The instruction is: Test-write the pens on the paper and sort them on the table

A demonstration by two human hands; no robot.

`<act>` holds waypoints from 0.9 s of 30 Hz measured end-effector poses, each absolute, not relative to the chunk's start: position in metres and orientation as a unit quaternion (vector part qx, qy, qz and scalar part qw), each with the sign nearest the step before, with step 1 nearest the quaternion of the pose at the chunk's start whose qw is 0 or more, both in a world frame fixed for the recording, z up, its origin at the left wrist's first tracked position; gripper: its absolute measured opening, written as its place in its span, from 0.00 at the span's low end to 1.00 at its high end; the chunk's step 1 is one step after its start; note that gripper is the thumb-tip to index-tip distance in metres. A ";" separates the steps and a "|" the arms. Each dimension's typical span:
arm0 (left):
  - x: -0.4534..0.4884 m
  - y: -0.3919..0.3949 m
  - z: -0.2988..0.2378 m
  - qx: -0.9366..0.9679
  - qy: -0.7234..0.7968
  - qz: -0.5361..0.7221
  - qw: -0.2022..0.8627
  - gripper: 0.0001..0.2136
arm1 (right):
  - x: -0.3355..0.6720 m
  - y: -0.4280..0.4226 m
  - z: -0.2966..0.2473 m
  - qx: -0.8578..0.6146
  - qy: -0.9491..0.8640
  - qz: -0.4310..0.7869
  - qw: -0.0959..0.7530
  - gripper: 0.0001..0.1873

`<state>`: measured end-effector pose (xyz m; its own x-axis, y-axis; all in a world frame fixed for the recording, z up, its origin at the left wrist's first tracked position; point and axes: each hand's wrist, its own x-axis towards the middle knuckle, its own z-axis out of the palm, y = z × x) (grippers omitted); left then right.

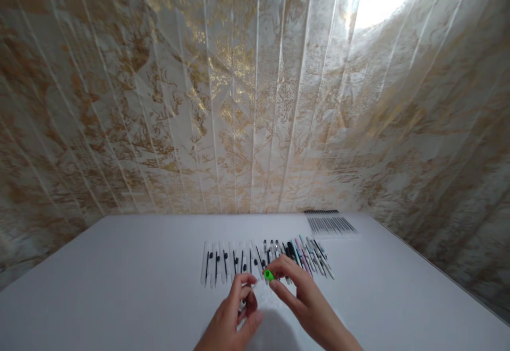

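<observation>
Between the thumb and forefinger of my right hand is a small bright green pen cap, its dark open end facing left. My left hand is just left of it, fingers curled round a pale, see-through pen piece that mostly hides in the grip. A small gap separates the two pieces. Beyond my hands lies a row of clear pen sleeves with thin black refills and small black caps. To their right are assembled pens in black, mint, pink and white, partly covered by my right hand.
All of this rests on a white table. A neat row of thin dark refills lies at the back right. Patterned gold and white sheeting rises behind the table's far edge and at both sides.
</observation>
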<state>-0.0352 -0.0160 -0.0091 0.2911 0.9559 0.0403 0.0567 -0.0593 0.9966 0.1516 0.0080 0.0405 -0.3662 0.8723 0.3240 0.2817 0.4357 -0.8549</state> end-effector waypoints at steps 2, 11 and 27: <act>-0.036 -0.017 -0.004 0.610 0.431 0.405 0.527 0.21 | 0.153 0.008 0.042 -0.383 -0.766 0.330 0.397 0.06; -0.039 -0.016 -0.013 0.662 0.450 0.385 0.459 0.19 | 0.152 0.008 0.041 -0.407 -0.809 0.251 0.342 0.10; -0.047 -0.010 -0.025 0.720 0.474 0.270 0.428 0.37 | 0.125 -0.004 0.020 -0.387 -0.871 0.158 0.257 0.11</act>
<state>-0.0469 -0.0098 -0.0246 0.4041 0.9146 -0.0167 0.4511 -0.1833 0.8735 0.1253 -0.0043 0.0199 -0.5688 0.7552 0.3257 0.5927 0.6510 -0.4742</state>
